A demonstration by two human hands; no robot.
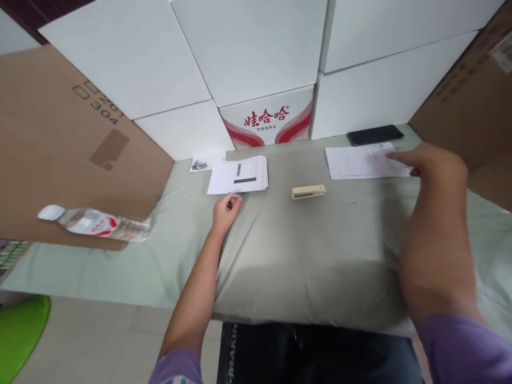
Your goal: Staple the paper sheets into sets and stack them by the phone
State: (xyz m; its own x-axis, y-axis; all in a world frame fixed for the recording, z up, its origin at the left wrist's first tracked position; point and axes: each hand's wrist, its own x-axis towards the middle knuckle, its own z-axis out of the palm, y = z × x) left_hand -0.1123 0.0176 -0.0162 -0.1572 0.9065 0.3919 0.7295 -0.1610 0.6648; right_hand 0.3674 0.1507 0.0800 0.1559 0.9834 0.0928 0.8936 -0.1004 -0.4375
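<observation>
Right hand (430, 165), fingers extended, reaching onto sheet (362, 161) right of stapler (308, 191); grip apparently pending; left hand (226, 209) loosely curled, empty, below stack (239, 175).

Two bare hands over a cloth-covered table with papers and a stapler

The left hand (226, 209) rests loosely curled on the pale green cloth (304, 250), just below a stack of printed sheets (239, 176). The right hand (430, 165) reaches out, its fingertips on a second sheet of paper (360, 161) that lies in front of a black phone (375, 134). Between the two papers lies a beige stapler (308, 191), untouched. A water bottle (96, 223) lies on its side at the left edge, against brown cardboard (60, 154); white boxes (248, 48) are stacked behind
</observation>
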